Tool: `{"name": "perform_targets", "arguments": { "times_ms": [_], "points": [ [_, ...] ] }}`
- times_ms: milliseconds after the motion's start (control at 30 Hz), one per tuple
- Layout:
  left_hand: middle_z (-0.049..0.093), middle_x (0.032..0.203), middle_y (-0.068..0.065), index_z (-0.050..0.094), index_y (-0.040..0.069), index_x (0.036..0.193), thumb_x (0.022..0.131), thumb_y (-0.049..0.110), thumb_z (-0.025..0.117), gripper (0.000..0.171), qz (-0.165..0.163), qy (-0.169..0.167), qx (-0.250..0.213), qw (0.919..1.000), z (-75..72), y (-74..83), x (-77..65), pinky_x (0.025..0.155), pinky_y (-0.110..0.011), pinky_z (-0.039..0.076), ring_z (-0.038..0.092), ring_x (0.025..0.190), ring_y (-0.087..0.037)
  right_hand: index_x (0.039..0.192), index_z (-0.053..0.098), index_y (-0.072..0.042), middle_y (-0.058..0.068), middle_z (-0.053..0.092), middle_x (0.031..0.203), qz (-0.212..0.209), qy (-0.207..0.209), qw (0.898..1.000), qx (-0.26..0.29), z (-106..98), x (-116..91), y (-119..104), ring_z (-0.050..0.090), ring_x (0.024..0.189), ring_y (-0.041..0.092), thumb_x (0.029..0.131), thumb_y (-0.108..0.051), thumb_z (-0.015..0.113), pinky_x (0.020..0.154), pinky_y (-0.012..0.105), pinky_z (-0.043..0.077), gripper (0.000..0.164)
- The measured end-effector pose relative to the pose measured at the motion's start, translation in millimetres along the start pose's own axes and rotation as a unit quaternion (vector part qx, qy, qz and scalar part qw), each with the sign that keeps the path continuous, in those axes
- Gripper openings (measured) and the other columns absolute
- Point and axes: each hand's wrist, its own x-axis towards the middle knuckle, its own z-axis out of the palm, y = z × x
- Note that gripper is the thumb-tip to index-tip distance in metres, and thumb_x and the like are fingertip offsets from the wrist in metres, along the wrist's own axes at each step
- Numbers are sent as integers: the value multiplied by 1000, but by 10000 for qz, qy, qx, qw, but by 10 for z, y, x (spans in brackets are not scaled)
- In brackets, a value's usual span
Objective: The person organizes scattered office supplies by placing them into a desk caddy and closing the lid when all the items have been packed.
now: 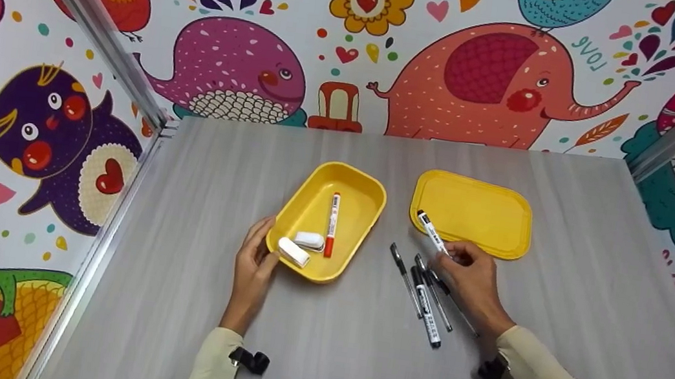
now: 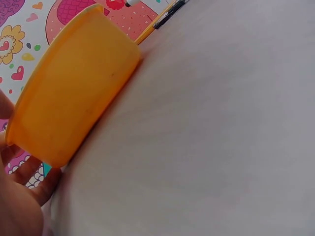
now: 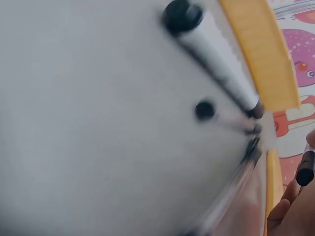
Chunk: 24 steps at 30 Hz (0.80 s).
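My left hand (image 1: 254,263) holds the near left corner of a yellow plastic box (image 1: 354,208), its thumb by the rim and fingers along the outer wall. Inside the box lie a red-capped white marker (image 1: 333,218) and two small white rounded pieces (image 1: 293,252). My right hand (image 1: 474,282) pinches a white marker (image 1: 432,229) with a black end, which points toward the yellow lid (image 1: 478,211) and overlaps its near edge in the head view. Below that hand, another black-and-white marker (image 1: 429,312) lies among several black-and-clear pens (image 1: 406,281).
The lid lies flat to the right of the box on a grey wood-look table (image 1: 328,358). Behind and at the sides stand walls with cartoon animals (image 1: 482,84), and a metal frame bar (image 1: 77,286) runs along the left edge.
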Motion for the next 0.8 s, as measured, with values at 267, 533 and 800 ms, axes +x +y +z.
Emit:
{"name": "perform_targets", "arguments": {
  "times_ms": [267, 533, 800],
  "points": [
    [50, 164, -12, 53, 1, 161, 95, -15, 59, 68, -61, 32, 26, 10000, 3, -1, -7, 122, -26, 42, 49, 152, -27, 112, 79, 4, 9, 72, 96, 56, 40, 9991, 430, 170, -49, -174, 61, 88, 19, 96, -5, 83, 72, 21, 51, 19],
    [49, 165, -15, 53, 0, 161, 96, -12, 59, 66, -84, 72, 47, 9999, 7, 10, -11, 120, -26, 44, 49, 153, -33, 111, 78, 4, 10, 72, 92, 130, -104, 9966, 804, 373, -88, -292, 63, 84, 17, 96, -1, 80, 71, 22, 53, 16],
    [49, 165, -10, 53, 4, 162, 98, -10, 60, 66, -220, 70, 32, 9997, 10, 12, -12, 121, -25, 43, 48, 154, -24, 109, 79, 1, 7, 71, 92, 191, -215, 9980, 568, 553, -50, -410, 62, 85, 19, 95, -7, 83, 68, 22, 52, 16]
  ]
}}
